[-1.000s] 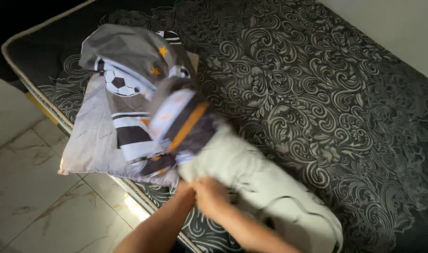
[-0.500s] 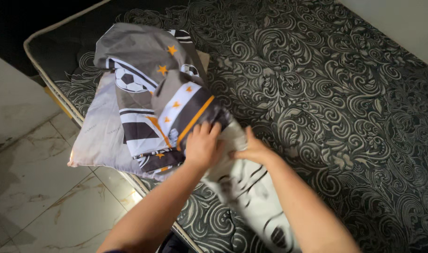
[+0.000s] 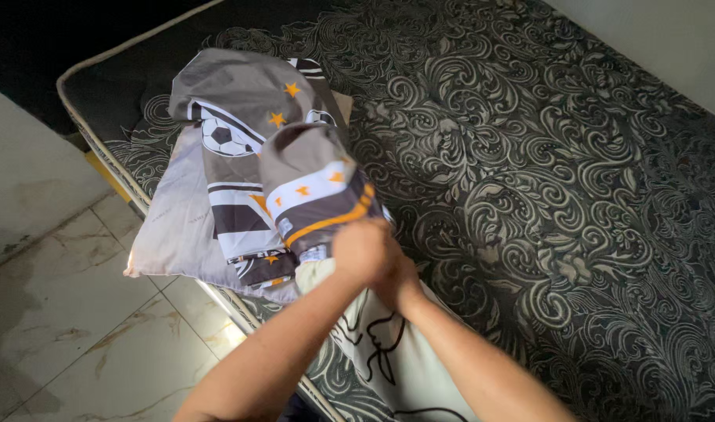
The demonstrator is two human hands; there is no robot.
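Left hand (image 3: 363, 248) and right hand (image 3: 396, 275) grip grey pillowcase (image 3: 318, 191) over cream pillow (image 3: 388, 352), on patterned mattress (image 3: 545, 156).

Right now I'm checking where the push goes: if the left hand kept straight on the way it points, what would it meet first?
The left hand would probably meet the grey pillowcase with orange stars bunched ahead of it; depth is unclear.
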